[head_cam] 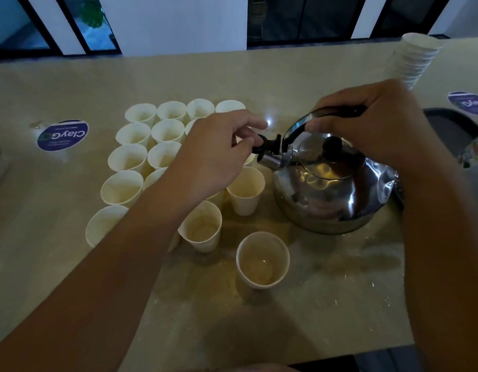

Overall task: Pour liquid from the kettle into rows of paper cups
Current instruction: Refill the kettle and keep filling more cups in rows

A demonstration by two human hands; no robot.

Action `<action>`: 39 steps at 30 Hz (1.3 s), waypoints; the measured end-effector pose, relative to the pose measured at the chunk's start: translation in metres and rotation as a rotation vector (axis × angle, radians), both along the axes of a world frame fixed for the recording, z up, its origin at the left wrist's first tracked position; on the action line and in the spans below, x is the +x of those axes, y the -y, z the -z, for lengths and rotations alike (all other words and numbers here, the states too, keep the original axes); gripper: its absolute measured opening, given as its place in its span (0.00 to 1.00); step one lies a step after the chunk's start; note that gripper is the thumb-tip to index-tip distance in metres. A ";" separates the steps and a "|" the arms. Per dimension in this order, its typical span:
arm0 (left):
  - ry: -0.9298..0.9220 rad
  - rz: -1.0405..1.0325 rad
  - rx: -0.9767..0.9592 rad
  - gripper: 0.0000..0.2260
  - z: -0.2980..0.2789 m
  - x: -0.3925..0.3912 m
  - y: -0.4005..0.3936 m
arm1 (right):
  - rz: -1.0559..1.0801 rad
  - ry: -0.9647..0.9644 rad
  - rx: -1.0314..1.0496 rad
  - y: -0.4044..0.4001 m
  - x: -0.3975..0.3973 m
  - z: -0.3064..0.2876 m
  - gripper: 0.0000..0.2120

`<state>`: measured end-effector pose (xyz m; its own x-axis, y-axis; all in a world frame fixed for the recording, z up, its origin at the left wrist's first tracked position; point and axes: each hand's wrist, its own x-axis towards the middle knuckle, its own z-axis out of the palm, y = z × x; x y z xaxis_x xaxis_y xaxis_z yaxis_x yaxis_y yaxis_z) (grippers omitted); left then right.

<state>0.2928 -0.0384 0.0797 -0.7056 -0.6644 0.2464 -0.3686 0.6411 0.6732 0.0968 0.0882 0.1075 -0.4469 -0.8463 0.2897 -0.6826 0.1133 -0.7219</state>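
Left forearm (119, 264) hides several paper cups (141, 146).

1 kettle (332, 189), approx. 18 paper cups (262, 260), 1 cup stack (415, 59), 2 stickers (62, 135).

A pale beige counter (326, 304) carries rows of paper cups (130, 157) under and beyond the left hand (216, 154). The steel kettle (329, 189) sits below the right hand (374, 122) — a cup stack (415, 60) stands beyond it — and a round blue sticker (62, 135) lies left of the rows.
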 end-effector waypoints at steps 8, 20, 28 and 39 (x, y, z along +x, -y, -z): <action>0.056 -0.011 0.070 0.14 0.004 0.006 0.000 | -0.053 -0.100 0.088 0.011 0.008 -0.013 0.12; 0.093 0.024 0.065 0.16 0.007 0.010 0.001 | -0.094 -0.198 0.167 0.019 0.011 -0.024 0.17; 0.101 0.014 0.083 0.15 0.007 0.011 0.000 | -0.097 -0.201 0.175 0.019 0.009 -0.024 0.13; 0.081 0.023 0.103 0.15 0.008 0.011 0.001 | -0.115 -0.225 0.196 0.018 0.007 -0.024 0.13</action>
